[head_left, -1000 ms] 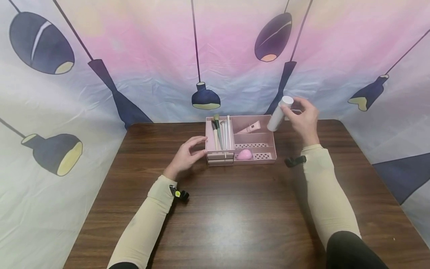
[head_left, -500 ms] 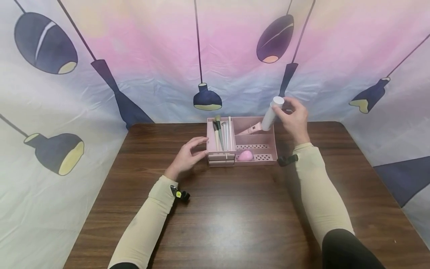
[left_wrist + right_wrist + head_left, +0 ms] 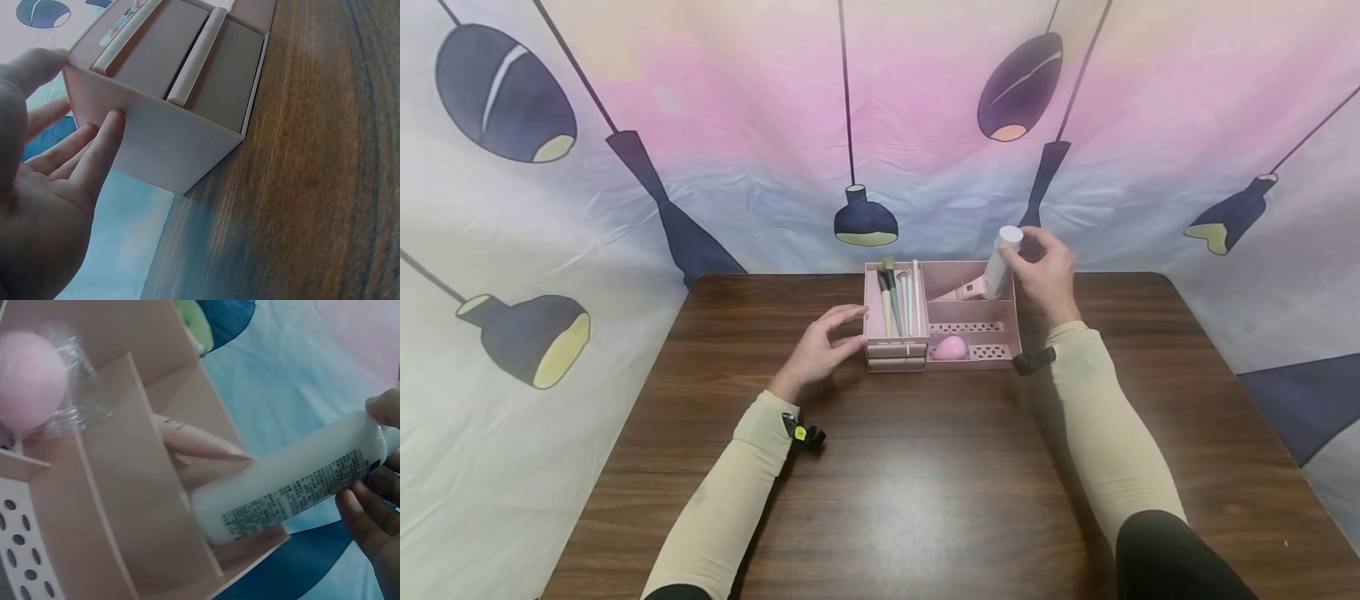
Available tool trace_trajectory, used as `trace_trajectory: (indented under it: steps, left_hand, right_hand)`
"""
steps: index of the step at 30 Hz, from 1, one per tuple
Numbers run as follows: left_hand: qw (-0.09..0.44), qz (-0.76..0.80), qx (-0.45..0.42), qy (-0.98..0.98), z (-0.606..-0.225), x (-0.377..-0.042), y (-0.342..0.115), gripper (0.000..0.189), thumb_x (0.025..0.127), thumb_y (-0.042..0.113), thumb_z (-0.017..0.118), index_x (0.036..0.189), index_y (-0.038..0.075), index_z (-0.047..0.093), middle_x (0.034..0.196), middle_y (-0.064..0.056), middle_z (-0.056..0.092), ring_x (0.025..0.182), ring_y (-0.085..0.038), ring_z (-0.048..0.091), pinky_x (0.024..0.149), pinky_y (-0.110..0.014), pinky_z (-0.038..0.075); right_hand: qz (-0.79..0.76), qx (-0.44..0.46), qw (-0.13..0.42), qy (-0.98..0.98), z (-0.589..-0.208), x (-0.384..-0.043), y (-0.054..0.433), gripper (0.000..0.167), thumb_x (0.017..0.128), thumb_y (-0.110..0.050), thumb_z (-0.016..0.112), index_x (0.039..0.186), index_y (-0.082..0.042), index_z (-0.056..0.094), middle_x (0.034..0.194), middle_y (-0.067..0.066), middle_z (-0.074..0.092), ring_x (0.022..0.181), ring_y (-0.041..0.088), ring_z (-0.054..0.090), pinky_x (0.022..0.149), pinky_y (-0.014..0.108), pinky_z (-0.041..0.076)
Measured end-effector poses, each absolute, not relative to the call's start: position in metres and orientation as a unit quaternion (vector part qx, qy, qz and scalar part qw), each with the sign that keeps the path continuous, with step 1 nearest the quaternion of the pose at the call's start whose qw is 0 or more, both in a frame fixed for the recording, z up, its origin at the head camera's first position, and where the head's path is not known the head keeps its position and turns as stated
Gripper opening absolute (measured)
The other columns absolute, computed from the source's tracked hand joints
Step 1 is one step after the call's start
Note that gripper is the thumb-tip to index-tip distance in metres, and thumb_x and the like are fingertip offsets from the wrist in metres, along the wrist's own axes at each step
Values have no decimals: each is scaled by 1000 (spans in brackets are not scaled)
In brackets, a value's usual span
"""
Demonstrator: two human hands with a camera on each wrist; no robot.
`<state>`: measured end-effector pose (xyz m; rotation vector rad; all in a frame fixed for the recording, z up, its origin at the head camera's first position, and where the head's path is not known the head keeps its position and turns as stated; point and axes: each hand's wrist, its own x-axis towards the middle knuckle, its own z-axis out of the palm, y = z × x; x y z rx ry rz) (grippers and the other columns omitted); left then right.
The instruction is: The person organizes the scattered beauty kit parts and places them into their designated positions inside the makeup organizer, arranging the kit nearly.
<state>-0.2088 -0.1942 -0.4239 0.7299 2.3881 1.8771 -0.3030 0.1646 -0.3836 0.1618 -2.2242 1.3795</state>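
A pink desk organizer (image 3: 973, 315) stands at the back of the table. My right hand (image 3: 1047, 271) pinches a white bottle (image 3: 998, 268) near its cap; the bottle leans, its lower end inside the back right compartment. Beside it in that compartment lies a pink tube (image 3: 197, 440). With fingertips on the organizer's left side wall (image 3: 147, 134), my left hand (image 3: 820, 348) rests there, its fingers extended. Several makeup brushes (image 3: 895, 300) lie in the organizer's left section, above two small drawers (image 3: 896, 356). In a front compartment sits a pink makeup sponge (image 3: 951, 347), with clear wrapping around it in the right wrist view.
The organizer's right part has thin dividers (image 3: 106, 512) and a perforated front panel (image 3: 25, 544). A cloth backdrop (image 3: 760, 150) with printed lamps hangs right behind the wooden table (image 3: 865, 483). Each wrist carries a small black camera (image 3: 1033, 360).
My right hand has moved left and then down with the white bottle, whose lower end has come into the back right compartment. The left hand stays at the organizer's side.
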Motion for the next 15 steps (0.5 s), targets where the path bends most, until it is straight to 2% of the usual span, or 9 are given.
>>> trace_trajectory:
  steps: [2, 8, 15]
  left_hand:
    - [9, 603, 234, 763, -424, -209, -194, 48, 90, -2, 66, 135, -10, 50, 139, -26, 45, 131, -42, 43, 105, -57, 47]
    - [11, 600, 229, 767, -423, -209, -194, 48, 90, -2, 65, 135, -10, 50, 139, -24, 46, 131, -37, 45, 104, -41, 52]
    - [12, 601, 227, 766, -424, -209, -194, 48, 90, -1, 66, 136, -9, 50, 140, -24, 45, 132, -38, 44, 105, -53, 48]
  right_hand:
    - [506, 61, 250, -823, -387, -304, 164, 42, 81, -30, 78, 112, -3, 68, 97, 15, 69, 79, 5, 58, 69, 10, 49]
    - [492, 52, 228, -839, -398, -306, 165, 45, 82, -33, 77, 114, -4, 67, 98, 16, 69, 82, 14, 60, 69, 12, 48]
    - [476, 37, 212, -853, -406, -306, 163, 47, 81, -35, 77, 115, -3, 67, 100, 17, 69, 85, 23, 63, 72, 20, 49]
